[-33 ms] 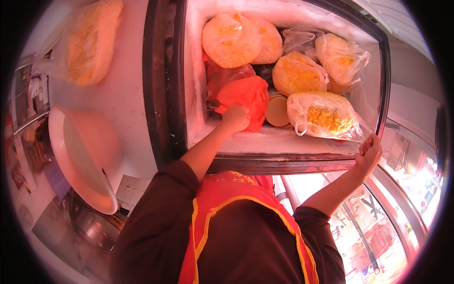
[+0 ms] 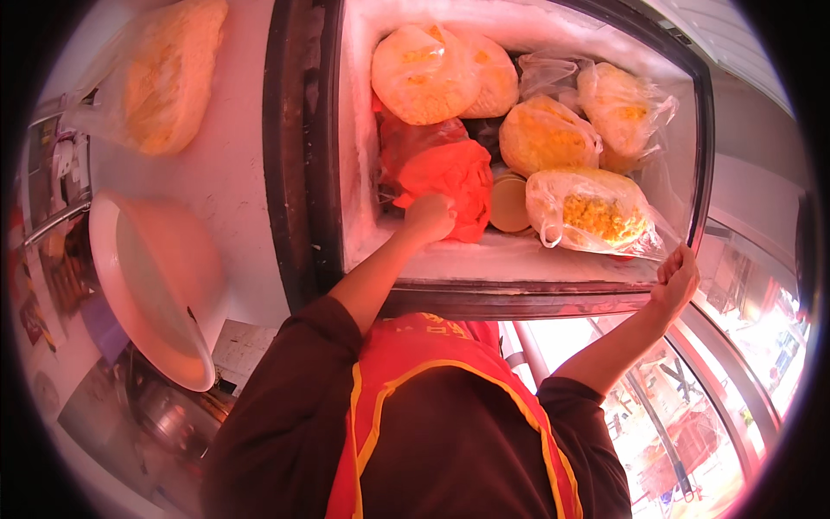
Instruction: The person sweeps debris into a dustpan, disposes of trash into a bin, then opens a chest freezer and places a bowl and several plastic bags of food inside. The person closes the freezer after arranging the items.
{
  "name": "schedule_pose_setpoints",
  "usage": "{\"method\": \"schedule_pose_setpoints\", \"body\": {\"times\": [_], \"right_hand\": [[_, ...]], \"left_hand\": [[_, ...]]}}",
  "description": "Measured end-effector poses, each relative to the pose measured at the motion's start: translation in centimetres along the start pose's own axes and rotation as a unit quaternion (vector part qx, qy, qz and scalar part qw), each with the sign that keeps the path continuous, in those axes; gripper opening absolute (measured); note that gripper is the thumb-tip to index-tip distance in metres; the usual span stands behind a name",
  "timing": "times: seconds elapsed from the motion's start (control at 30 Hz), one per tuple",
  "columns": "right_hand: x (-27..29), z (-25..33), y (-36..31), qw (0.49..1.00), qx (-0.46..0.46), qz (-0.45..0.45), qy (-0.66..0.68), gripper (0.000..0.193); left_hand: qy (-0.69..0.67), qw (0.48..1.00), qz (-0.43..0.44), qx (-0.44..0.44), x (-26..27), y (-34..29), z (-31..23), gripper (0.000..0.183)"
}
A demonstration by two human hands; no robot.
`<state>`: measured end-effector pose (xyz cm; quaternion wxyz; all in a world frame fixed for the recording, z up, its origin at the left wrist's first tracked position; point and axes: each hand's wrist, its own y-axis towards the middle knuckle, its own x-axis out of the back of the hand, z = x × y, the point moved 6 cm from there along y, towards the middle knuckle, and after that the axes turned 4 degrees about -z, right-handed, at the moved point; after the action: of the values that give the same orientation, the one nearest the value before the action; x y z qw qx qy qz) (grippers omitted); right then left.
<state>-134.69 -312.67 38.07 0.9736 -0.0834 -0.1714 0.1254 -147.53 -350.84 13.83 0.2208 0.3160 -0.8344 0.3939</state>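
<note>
Inside a frosted chest freezer (image 2: pixel 432 263), my left hand (image 2: pixel 430 218) is closed on the near side of a red plastic bag (image 2: pixel 450 177); its fingertips are partly hidden against the plastic. My right hand (image 2: pixel 677 281), at the freezer's near right corner, pinches the stretched end of a clear plastic bag (image 2: pixel 596 208). Yellow, crumbly food shows through that bag, which lies on its side. Between the two bags stands a round tan-topped container (image 2: pixel 510 204).
More clear bags of yellowish food fill the freezer: a large one (image 2: pixel 424 73) at far left, one (image 2: pixel 549 134) mid-right, one (image 2: pixel 618 108) at far right. Left of the dark freezer rim (image 2: pixel 298 164), a filled bag (image 2: pixel 173 78) and a large white basin (image 2: pixel 160 285) rest on a pale surface.
</note>
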Motion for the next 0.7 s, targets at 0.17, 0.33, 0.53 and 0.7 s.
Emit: {"method": "schedule_pose_setpoints", "body": {"times": [0.17, 0.33, 0.53, 0.7], "right_hand": [[1.0, -1.5, 2.8, 0.999, -0.04, 0.019, 0.029, 0.029], [0.4, -2.1, 5.0, 0.997, -0.052, 0.038, 0.048, 0.024], [-0.2, -1.9, 3.9, 0.997, -0.053, 0.037, 0.044, 0.026], [0.2, -2.0, 3.2, 0.997, -0.04, 0.038, 0.053, 0.028]], "left_hand": [[-0.259, 0.949, -0.155, 0.089, 4.5, -0.1, 3.3, 0.027], [-0.417, 0.878, -0.208, 0.109, 8.1, 4.8, 8.3, 0.028], [-0.64, 0.7, -0.168, 0.269, 9.4, 7.5, 9.5, 0.027], [-0.635, 0.707, -0.146, 0.275, 12.2, 6.1, 6.9, 0.037]]}}
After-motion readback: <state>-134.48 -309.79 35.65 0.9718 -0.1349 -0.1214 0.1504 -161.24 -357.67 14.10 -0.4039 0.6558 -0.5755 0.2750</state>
